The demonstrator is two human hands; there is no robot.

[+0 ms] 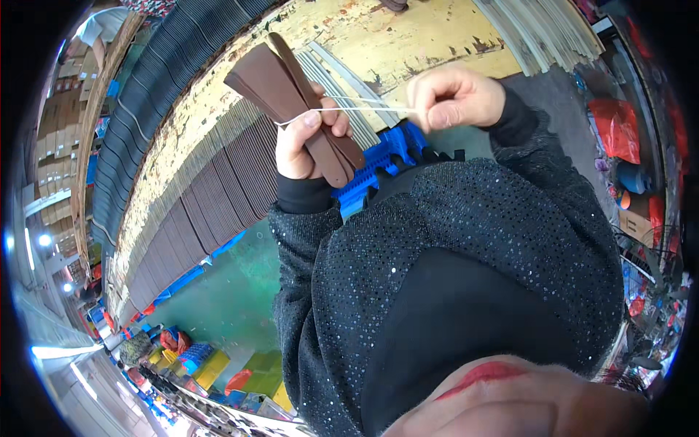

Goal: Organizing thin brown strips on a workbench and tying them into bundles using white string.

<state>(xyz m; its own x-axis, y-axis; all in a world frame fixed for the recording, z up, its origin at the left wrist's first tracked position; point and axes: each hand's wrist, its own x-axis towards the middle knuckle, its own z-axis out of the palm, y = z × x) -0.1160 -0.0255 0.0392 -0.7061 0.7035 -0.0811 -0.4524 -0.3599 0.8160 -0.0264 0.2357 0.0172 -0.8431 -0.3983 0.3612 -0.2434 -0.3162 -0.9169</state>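
Note:
My left hand (297,146) is closed around a bundle of flat brown straps (280,91), which fans out at its upper end. A thin white band (364,108), string or elastic, runs round the bundle under my left thumb and stretches across to my right hand (459,100). The fingers of my right hand are pinched on the far end of this band, apart from the bundle. Beneath the hands lie several pale grey strips (331,71) at the table's edge.
A worn yellowish table (415,36) carries a long row of brown straps (218,178) and a row of black straps (149,98). More grey strips (542,33) lie at the far right. A blue plastic piece (378,164) sits near my body. A red bag (613,127) is at the right.

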